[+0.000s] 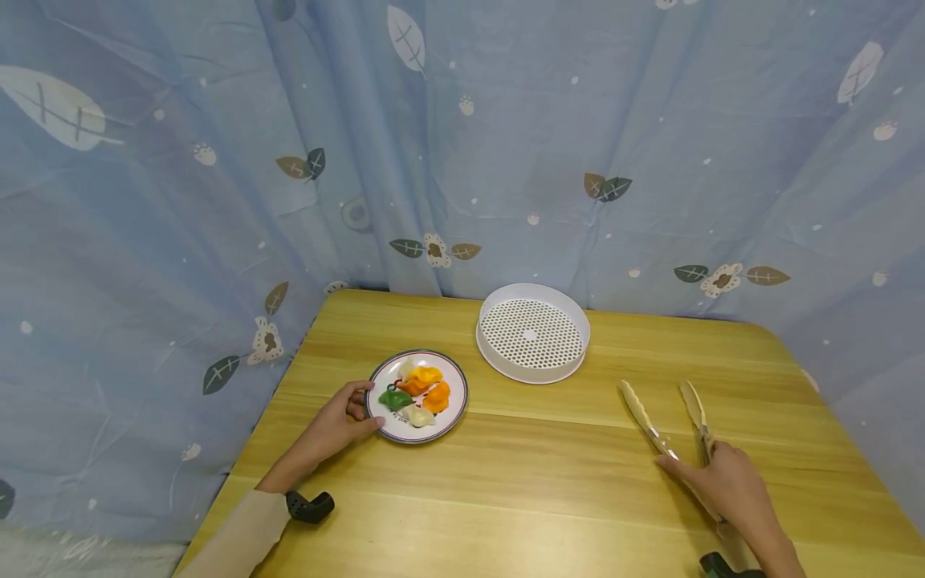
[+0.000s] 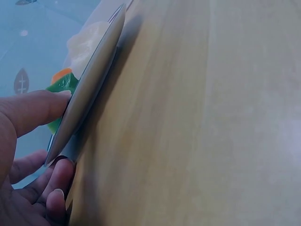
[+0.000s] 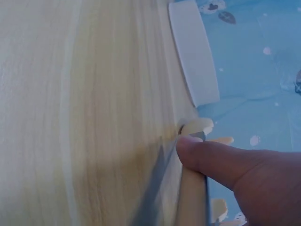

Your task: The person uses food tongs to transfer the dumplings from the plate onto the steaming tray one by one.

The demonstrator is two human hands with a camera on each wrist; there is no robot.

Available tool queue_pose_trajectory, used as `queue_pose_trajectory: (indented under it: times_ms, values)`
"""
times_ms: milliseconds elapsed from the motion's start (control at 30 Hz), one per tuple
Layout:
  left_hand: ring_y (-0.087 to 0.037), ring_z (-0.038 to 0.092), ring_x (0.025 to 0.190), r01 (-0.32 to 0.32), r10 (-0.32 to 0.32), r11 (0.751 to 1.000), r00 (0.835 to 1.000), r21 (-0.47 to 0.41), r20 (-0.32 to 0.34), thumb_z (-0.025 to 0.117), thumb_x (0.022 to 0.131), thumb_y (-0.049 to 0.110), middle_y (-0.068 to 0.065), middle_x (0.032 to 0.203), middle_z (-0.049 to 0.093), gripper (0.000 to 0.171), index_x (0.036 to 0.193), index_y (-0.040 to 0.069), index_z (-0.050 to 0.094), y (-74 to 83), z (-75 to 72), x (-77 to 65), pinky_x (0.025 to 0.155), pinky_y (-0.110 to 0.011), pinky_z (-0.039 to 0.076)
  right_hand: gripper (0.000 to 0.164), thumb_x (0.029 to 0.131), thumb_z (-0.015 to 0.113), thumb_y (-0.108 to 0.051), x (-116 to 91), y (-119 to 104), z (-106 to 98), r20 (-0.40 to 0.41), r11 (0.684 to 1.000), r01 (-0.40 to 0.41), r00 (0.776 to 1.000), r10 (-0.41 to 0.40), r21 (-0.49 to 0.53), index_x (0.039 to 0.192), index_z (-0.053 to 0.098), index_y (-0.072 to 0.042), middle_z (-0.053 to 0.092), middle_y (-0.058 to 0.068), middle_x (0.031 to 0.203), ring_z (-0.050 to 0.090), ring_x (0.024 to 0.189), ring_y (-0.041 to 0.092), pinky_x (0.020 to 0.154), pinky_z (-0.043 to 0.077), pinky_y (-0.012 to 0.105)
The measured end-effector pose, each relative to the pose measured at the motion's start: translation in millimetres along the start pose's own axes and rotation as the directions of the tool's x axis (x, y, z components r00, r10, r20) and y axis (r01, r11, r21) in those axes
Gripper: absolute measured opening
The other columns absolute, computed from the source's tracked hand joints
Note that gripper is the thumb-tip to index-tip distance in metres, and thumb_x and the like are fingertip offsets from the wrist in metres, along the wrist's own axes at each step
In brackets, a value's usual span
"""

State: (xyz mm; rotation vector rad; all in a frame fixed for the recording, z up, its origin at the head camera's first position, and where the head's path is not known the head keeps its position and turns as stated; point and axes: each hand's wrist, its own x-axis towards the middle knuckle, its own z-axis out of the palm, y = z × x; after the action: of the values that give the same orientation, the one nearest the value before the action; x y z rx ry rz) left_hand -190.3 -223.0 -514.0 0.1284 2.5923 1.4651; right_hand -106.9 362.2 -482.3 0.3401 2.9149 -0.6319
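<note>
My left hand [image 1: 338, 425] holds the left edge of a white plate [image 1: 451, 421] with a dark-ringed rim. In the left wrist view the thumb lies over the rim and other fingers are beneath the plate [image 2: 89, 89]. Several dumplings lie on it: a green dumpling [image 1: 395, 400], a yellow dumpling [image 1: 426, 374], orange ones and pale ones. On the right, my right hand [image 1: 730, 486] grips a pair of tongs [image 1: 637, 408], their two arms spread apart and their pale tips pointing away from me. The thumb presses along one arm of the tongs in the right wrist view.
A round white steamer tray [image 1: 535, 374] with a perforated base stands at the back middle of the wooden table [image 1: 520, 482], right of the plate. Behind the table hangs a blue leaf-patterned curtain [image 1: 520, 144].
</note>
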Motion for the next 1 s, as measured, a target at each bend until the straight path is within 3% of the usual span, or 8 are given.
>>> queue_pose_trajectory:
  times_ms: [133,267,433,733,767,1000]
  values:
    - [-0.023,0.046,0.089,0.006,-0.006,1.0,1.0,-0.013,0.007,0.075,0.083,0.028,-0.009,0.112,0.048,0.065,0.139,0.017,0.042,-0.8,-0.7,1.3,0.072,-0.029,0.041,0.078,0.083,0.061,-0.063,2,2,-5,-0.067,0.997,0.06,0.996,-0.057,0.046,0.103,0.048,0.012,0.051,0.011,0.073,0.049,0.061,0.023,0.052,0.039,0.036]
    - [-0.023,0.045,0.089,0.004,-0.004,1.0,1.0,-0.021,0.008,0.075,0.083,0.028,-0.009,0.112,0.048,0.066,0.138,0.017,0.042,-1.4,-1.4,1.4,0.072,-0.029,0.04,0.079,0.086,0.06,-0.058,3,0,-9,-0.116,0.992,0.104,0.989,-0.095,0.076,0.111,0.044,0.015,0.056,0.021,0.081,0.056,0.065,0.031,0.053,0.043,0.038]
    - [-0.023,0.045,0.089,0.003,-0.003,1.0,1.0,-0.019,0.01,0.076,0.083,0.029,-0.009,0.113,0.048,0.066,0.139,0.017,0.042,-1.0,-1.1,1.2,0.072,-0.029,0.041,0.084,0.087,0.059,-0.058,5,-5,-12,-0.165,0.989,0.124,0.98,-0.11,0.08,0.121,0.041,0.017,0.057,0.031,0.101,0.06,0.084,0.043,0.06,0.047,0.046]
    - [-0.023,0.045,0.089,0.003,-0.003,1.0,1.0,-0.02,0.016,0.076,0.082,0.03,-0.009,0.113,0.047,0.067,0.139,0.017,0.041,-1.5,-1.0,0.7,0.071,-0.029,0.04,0.076,0.081,0.064,-0.061,11,-20,-11,-0.199,0.986,0.151,0.971,-0.134,0.07,0.111,0.05,0.008,0.062,0.023,0.094,0.059,0.07,0.031,0.054,0.044,0.041]
    - [-0.023,0.045,0.089,0.002,-0.002,1.0,1.0,-0.021,0.017,0.076,0.082,0.03,-0.009,0.113,0.047,0.068,0.139,0.017,0.041,-1.7,-1.1,0.7,0.071,-0.029,0.04,0.071,0.081,0.064,-0.061,11,-22,-10,-0.207,0.985,0.157,0.968,-0.139,0.071,0.104,0.051,0.005,0.063,0.021,0.093,0.058,0.067,0.028,0.052,0.042,0.038]
    - [-0.024,0.045,0.089,0.001,-0.001,0.999,1.0,-0.034,0.017,0.076,0.082,0.029,-0.009,0.113,0.047,0.067,0.138,0.019,0.042,-3.3,-1.0,1.7,0.073,-0.03,0.04,0.059,0.082,0.065,-0.059,14,-33,-8,-0.252,0.972,0.229,0.945,-0.209,0.053,0.096,0.054,-0.003,0.06,0.012,0.088,0.046,0.057,0.019,0.048,0.035,0.032]
